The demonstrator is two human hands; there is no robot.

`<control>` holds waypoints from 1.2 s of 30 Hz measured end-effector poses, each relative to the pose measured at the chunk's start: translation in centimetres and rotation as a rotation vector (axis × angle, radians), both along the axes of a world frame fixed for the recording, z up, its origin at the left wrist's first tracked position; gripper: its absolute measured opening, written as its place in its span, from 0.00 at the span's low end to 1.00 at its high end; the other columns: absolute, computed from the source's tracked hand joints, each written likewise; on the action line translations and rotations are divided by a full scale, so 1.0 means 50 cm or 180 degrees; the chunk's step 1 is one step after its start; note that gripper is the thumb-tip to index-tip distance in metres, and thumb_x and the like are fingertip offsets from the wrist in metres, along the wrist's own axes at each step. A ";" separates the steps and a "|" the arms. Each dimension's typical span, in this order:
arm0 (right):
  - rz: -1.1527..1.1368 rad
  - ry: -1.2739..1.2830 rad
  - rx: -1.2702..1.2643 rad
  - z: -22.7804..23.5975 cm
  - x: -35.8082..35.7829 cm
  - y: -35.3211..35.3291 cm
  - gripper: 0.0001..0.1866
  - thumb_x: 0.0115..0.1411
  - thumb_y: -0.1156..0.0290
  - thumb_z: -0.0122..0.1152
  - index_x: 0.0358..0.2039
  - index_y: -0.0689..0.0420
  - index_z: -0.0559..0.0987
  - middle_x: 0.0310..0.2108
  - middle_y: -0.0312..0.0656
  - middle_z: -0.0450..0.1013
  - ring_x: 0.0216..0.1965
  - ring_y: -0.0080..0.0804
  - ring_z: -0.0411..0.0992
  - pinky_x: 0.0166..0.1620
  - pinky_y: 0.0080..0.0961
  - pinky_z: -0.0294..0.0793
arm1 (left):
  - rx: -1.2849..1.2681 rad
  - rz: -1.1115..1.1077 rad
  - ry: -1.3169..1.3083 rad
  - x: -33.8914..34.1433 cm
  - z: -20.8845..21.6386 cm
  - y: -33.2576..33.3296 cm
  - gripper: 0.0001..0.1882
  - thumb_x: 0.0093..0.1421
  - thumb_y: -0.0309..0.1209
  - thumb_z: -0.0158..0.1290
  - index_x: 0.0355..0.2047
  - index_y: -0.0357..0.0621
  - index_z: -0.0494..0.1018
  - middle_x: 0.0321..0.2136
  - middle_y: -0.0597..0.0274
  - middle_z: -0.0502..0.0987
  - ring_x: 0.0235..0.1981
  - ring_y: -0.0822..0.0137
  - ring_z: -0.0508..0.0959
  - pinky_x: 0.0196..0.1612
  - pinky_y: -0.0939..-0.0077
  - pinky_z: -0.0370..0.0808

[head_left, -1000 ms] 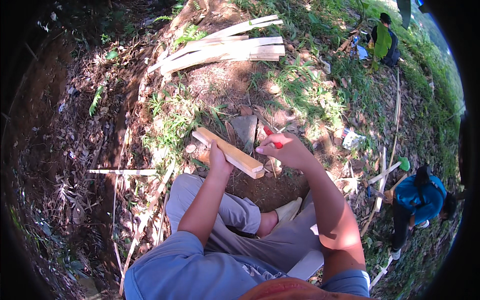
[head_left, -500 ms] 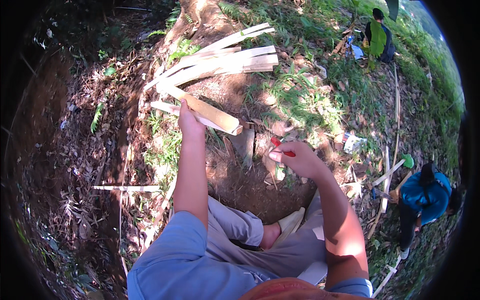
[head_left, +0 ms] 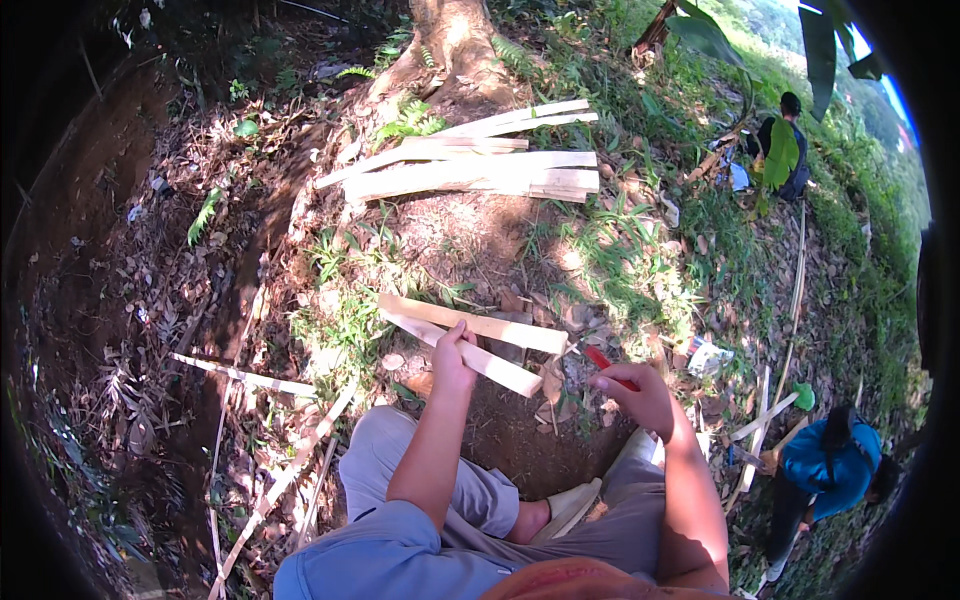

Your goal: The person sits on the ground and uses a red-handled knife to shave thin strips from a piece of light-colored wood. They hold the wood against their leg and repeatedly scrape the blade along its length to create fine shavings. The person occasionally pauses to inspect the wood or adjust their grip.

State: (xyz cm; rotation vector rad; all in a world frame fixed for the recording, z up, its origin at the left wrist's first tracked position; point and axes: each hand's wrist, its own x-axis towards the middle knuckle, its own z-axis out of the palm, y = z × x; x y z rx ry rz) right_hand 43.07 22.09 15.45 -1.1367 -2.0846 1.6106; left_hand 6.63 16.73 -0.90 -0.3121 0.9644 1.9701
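Note:
My left hand (head_left: 455,365) is closed around two flat, pale bamboo-like strips, pinched near their middle. The upper strip (head_left: 515,333) and the lower strip (head_left: 507,374) meet at their left ends and spread apart toward the right in a narrow V. Just right of their free ends, my right hand (head_left: 648,398) grips a slim red tool (head_left: 598,358) between thumb and fingers. Its thin tip points up and left toward the strips, apart from them. Whether it is a pen or a small knife I cannot make out.
Beyond my hands, a pile of pale strips (head_left: 470,178) lies below a tree trunk (head_left: 450,50). Longer strips (head_left: 285,485) lie at the left. A person in a blue top (head_left: 830,465) is at the right; another person (head_left: 785,140) sits farther off. Ground (head_left: 480,245) is leafy and sloping.
The two strips, formerly stacked together, now fan apart in my left hand, which has come nearer my right hand. The view has shifted, showing more of the tree. My right hand keeps the red tool.

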 end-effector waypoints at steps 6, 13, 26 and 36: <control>-0.0117 -0.0045 -0.0405 -0.011 0.010 -0.010 0.15 0.72 0.62 0.66 0.50 0.59 0.88 0.28 0.30 0.77 0.31 0.17 0.69 0.36 0.22 0.69 | -0.0076 0.0165 0.0217 0.022 0.011 -0.015 0.10 0.67 0.23 0.63 0.44 0.34 0.74 0.39 0.58 0.75 0.41 0.67 0.79 0.57 0.76 0.84; -0.0056 0.0025 -0.0136 -0.001 -0.018 -0.009 0.14 0.68 0.66 0.70 0.50 0.58 0.88 0.24 0.25 0.69 0.28 0.15 0.62 0.33 0.20 0.62 | -0.0101 0.0396 0.0475 -0.051 0.102 0.077 0.13 0.66 0.25 0.64 0.47 0.28 0.77 0.38 0.56 0.78 0.39 0.66 0.82 0.51 0.74 0.86; 0.0019 -0.0299 -0.0070 0.028 -0.032 0.021 0.14 0.65 0.63 0.74 0.49 0.53 0.89 0.20 0.33 0.73 0.24 0.18 0.62 0.29 0.25 0.61 | 0.0932 0.0181 0.0662 -0.403 0.229 0.648 0.18 0.80 0.34 0.39 0.59 0.30 0.65 0.49 0.48 0.74 0.51 0.48 0.80 0.58 0.46 0.84; 0.0133 -0.0309 -0.0044 0.033 -0.043 0.020 0.13 0.68 0.64 0.68 0.48 0.55 0.89 0.25 0.37 0.80 0.27 0.21 0.71 0.34 0.25 0.70 | 0.0248 -0.0575 0.1403 -0.222 0.027 0.228 0.13 0.77 0.37 0.45 0.46 0.39 0.69 0.38 0.55 0.73 0.34 0.63 0.75 0.37 0.64 0.77</control>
